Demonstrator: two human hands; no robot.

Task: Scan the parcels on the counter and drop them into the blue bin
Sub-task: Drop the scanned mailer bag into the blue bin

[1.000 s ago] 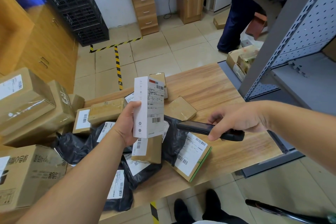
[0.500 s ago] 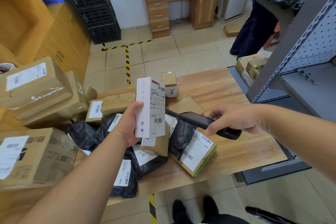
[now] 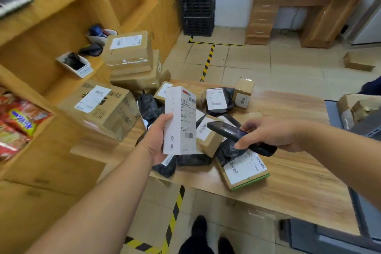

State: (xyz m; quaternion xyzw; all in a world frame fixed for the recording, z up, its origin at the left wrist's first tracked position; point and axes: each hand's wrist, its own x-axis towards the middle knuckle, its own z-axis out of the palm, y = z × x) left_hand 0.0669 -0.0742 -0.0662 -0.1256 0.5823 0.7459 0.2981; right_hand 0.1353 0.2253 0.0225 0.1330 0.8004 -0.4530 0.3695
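My left hand (image 3: 155, 141) grips a tall white box parcel (image 3: 179, 120) upright above the wooden counter (image 3: 292, 173), its shipping label facing me. My right hand (image 3: 268, 133) holds a black handheld scanner (image 3: 233, 135) whose front end points at the white box from the right, close to its lower barcode. Under both hands lies a heap of parcels: several black poly bags (image 3: 152, 107), small brown boxes (image 3: 244, 93) and a flat box with a green edge (image 3: 245, 171). No blue bin is clearly in view.
Big cardboard boxes (image 3: 103, 107) are stacked at the counter's left end against yellow wooden shelving (image 3: 51, 33). Black crates (image 3: 198, 0) and a wooden desk (image 3: 305, 6) stand at the back wall. Yellow-black tape (image 3: 207, 62) marks the tiled floor. A grey rack (image 3: 362, 130) stands on the right.
The view has swung left, bringing the shelving into sight. The scanner has come closer to the white box, which my left hand still holds upright.
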